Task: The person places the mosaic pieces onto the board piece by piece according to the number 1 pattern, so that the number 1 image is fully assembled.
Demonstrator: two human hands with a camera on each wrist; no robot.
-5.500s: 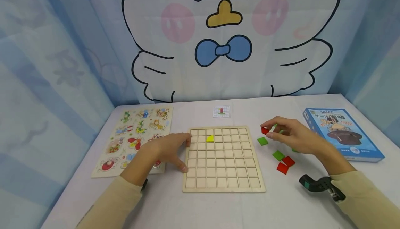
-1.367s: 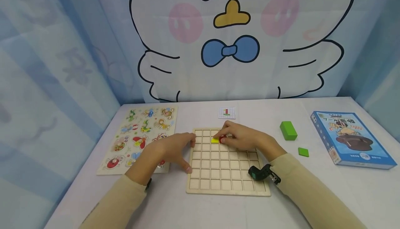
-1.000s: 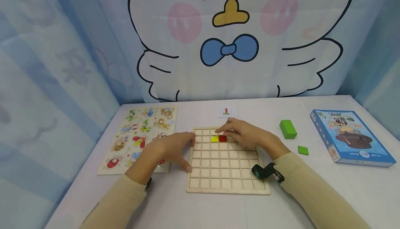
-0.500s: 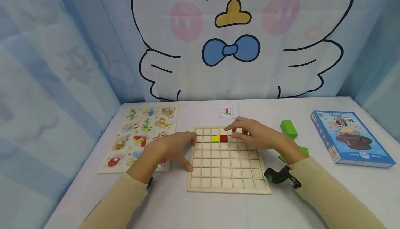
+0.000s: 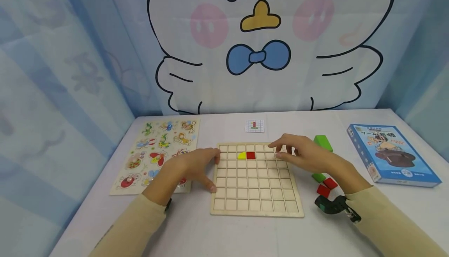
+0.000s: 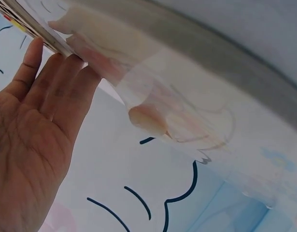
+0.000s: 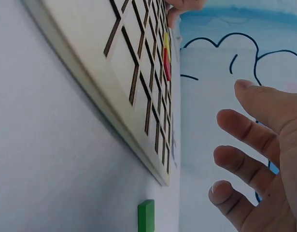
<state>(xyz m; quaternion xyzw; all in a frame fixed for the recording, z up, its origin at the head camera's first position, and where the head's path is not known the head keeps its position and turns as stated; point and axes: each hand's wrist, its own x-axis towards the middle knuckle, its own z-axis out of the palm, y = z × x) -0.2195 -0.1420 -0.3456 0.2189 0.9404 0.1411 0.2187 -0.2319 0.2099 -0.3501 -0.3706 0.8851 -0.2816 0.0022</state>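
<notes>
A wooden grid board (image 5: 256, 202) lies in the middle of the table. A yellow piece (image 5: 241, 155) and a red square tile (image 5: 250, 155) sit side by side in its second row; both show edge-on on the board (image 7: 138, 72) in the right wrist view. My left hand (image 5: 196, 167) rests flat against the board's left edge, fingers straight. My right hand (image 5: 298, 154) hovers over the board's upper right corner, fingers relaxed, holding nothing. Beside it lie a green block (image 5: 323, 142), a green tile (image 5: 318, 177) and two red tiles (image 5: 327, 187).
An animal peg puzzle (image 5: 154, 152) lies left of the board. A small pattern card (image 5: 254, 125) sits behind it. A blue box (image 5: 391, 154) is at the right. A cartoon bird curtain hangs at the back.
My right hand set the red tile into the cell beside the yellow piece, let go and drew back to the right. The left hand stayed still.
</notes>
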